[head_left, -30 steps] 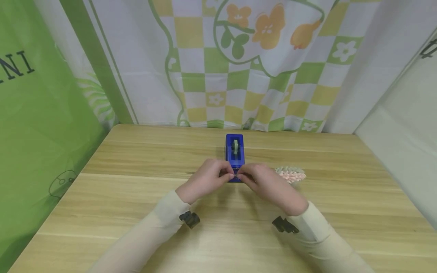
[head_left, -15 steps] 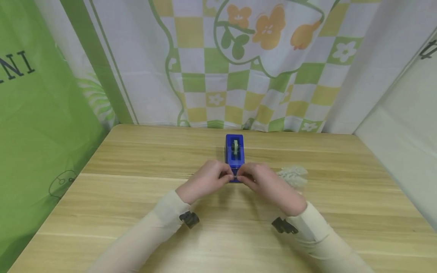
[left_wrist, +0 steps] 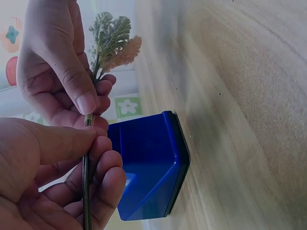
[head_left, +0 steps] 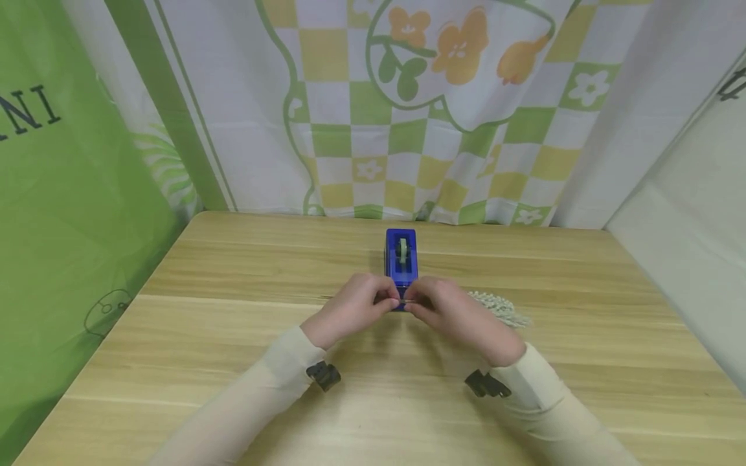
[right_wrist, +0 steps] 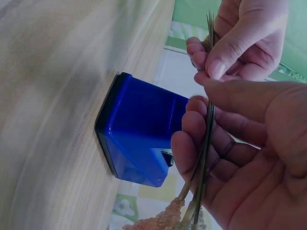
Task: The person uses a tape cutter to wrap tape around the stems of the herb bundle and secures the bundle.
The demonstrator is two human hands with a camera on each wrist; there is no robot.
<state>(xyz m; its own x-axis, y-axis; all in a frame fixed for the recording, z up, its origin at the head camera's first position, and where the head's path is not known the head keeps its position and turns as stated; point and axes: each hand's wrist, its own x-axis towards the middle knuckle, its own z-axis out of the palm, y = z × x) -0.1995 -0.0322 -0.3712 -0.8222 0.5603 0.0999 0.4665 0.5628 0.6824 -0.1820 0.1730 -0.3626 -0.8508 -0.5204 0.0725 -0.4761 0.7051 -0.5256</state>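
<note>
My left hand (head_left: 357, 303) and right hand (head_left: 453, 316) meet at the front end of a blue tape dispenser (head_left: 402, 278). Between thumbs and fingers they pinch one thin bundle of flower stems (right_wrist: 207, 139), close together. A pale, shiny band (left_wrist: 88, 119) shows on the stems between the thumbs; it looks like tape. Beyond the right hand spread the flower heads (head_left: 502, 309), pale green in the head view. A pinkish-orange head (left_wrist: 123, 57) appears among them in the left wrist view. Bare stem ends (right_wrist: 210, 24) stick out past the left hand.
The dispenser carries a small tape roll (head_left: 403, 251) and stands on a wood-grain table (head_left: 262, 272). Behind the table hangs a checked, flowered curtain (head_left: 373, 142). Green cloth (head_left: 70, 213) is at the left, pale cloth (head_left: 693, 246) at the right.
The flower bundle has turned about its stems: pink heads showed in front a second ago, and now pale green ones do. Both hands stay almost in the same place.
</note>
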